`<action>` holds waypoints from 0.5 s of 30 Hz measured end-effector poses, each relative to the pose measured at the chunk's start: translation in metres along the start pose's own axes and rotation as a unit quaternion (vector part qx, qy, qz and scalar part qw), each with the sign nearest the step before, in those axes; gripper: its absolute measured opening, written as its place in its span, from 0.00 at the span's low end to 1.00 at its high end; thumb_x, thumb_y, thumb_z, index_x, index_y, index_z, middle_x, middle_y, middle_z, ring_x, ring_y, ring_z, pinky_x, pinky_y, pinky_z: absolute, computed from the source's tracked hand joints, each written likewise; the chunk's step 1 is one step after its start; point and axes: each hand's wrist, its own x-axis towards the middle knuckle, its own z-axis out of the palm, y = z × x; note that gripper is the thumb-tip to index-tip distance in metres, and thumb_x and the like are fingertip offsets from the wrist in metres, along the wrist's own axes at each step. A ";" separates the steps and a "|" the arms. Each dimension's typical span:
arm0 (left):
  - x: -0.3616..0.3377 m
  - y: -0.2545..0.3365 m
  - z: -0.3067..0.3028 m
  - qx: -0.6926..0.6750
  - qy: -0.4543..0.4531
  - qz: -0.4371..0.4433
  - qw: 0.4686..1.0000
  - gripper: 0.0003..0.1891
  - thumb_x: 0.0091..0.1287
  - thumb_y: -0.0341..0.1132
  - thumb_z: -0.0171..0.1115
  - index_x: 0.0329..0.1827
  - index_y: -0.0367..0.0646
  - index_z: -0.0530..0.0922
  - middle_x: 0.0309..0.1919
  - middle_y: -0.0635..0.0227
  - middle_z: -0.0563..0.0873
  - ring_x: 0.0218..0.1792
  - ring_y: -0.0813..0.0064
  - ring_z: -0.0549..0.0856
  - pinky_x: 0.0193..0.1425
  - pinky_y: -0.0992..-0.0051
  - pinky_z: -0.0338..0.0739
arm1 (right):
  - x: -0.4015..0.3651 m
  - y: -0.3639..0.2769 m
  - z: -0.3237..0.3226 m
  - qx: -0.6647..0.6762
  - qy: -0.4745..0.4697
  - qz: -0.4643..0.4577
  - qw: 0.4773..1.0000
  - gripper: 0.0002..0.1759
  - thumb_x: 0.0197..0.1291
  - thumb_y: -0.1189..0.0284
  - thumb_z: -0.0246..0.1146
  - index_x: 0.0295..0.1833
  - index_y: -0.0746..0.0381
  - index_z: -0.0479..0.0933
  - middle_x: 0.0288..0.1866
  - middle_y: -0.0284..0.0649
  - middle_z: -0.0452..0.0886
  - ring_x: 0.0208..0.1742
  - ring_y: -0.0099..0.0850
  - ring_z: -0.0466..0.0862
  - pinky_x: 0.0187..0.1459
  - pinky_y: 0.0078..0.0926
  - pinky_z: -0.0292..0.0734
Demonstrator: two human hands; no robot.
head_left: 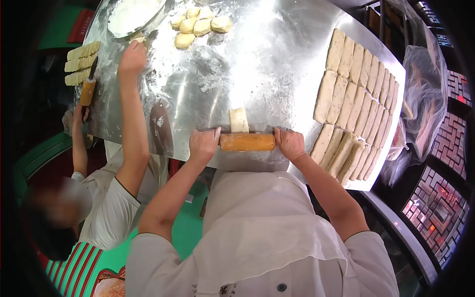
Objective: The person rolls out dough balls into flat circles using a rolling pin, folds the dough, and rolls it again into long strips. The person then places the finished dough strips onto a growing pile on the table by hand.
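A wooden rolling pin point(247, 142) lies crosswise near the front edge of the steel table point(277, 89). My left hand point(204, 144) grips its left end, and my right hand point(290, 143) holds the right end. Under and just beyond the roller, a pale flattened strip of dough point(238, 120) points away from me; its near end is hidden by the pin.
Rows of long speckled dough pieces point(341, 106) cover the table's right side. Several dough balls point(202, 27) and a bowl of flour point(129, 17) are at the back. At left, a co-worker point(111, 208) reaches toward the bowl and holds another rolling pin point(87, 92).
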 end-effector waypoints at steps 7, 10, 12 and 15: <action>0.112 -0.001 -0.039 -0.059 0.104 -0.015 0.993 0.27 0.76 0.49 0.47 0.28 0.40 0.86 0.27 0.48 0.86 0.29 0.47 0.85 0.47 0.56 0.77 | 0.135 0.025 -0.050 -0.130 0.037 0.032 0.990 0.03 0.63 0.72 0.57 0.41 0.58 0.74 0.31 0.39 0.86 0.30 0.39 0.88 0.28 0.39 0.82; 0.111 0.001 -0.041 -0.067 0.115 -0.014 0.991 0.26 0.76 0.48 0.48 0.29 0.39 0.86 0.28 0.49 0.86 0.30 0.47 0.84 0.52 0.57 0.76 | 0.135 0.021 -0.054 -0.120 0.015 0.050 0.991 0.04 0.63 0.72 0.57 0.42 0.58 0.73 0.34 0.38 0.86 0.33 0.39 0.88 0.31 0.38 0.83; 0.077 0.002 -0.029 -0.048 0.125 -0.004 0.991 0.22 0.74 0.46 0.51 0.30 0.42 0.85 0.28 0.54 0.87 0.32 0.53 0.84 0.52 0.57 0.73 | 0.103 0.016 -0.027 0.002 0.080 0.106 0.991 0.17 0.68 0.64 0.56 0.28 0.60 0.79 0.25 0.47 0.84 0.27 0.46 0.86 0.29 0.42 0.81; 0.008 0.005 -0.006 -0.071 0.203 0.063 0.975 0.15 0.70 0.41 0.57 0.26 0.45 0.82 0.25 0.62 0.85 0.30 0.61 0.82 0.45 0.60 0.69 | 0.030 -0.005 -0.005 0.078 0.130 0.113 0.982 0.23 0.69 0.62 0.56 0.21 0.59 0.78 0.19 0.47 0.80 0.20 0.46 0.82 0.26 0.43 0.78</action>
